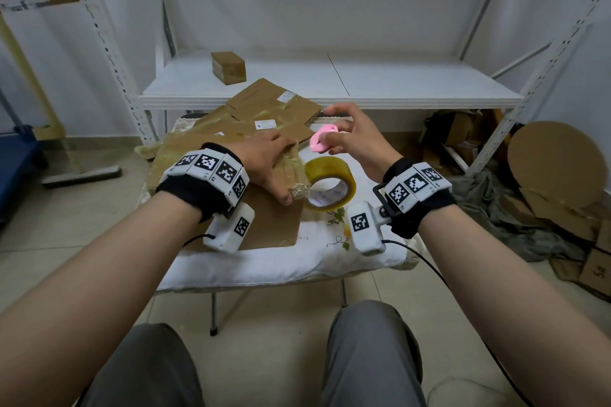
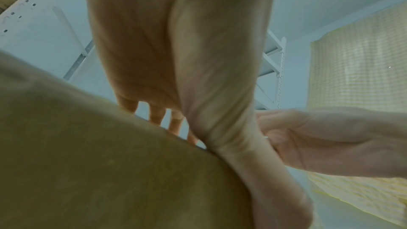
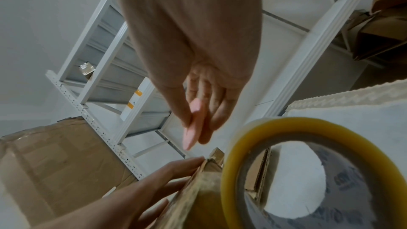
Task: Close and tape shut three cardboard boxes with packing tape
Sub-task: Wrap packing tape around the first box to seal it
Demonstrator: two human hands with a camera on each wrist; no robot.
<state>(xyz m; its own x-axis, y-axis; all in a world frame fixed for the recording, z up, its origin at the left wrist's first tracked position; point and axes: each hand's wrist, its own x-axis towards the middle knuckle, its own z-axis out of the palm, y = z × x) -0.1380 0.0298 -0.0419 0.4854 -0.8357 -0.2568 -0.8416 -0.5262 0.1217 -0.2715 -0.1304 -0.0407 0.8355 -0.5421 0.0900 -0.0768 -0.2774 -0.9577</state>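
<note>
Two hands over small cloth-covered table. Nearest: flattened cardboard box, left hand flat on its taped top, fingers spread, thumb at tape wad near box's right edge. Packing tape roll stands tilted just right of that thumb, touching box edge, below right hand. Right hand raised, pinching pink cutter between thumb and fingers. Roll is nearer right hand, lying down and toward the body from it. Farther: more flattened boxes, then one taped box on shelf.

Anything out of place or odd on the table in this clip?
Yes. The brown cardboard boxes lie flattened and overlapping askew, crumpled old tape on them. The right hand holds a small pink cutter, while the yellowish packing tape roll rests untouched.
</note>
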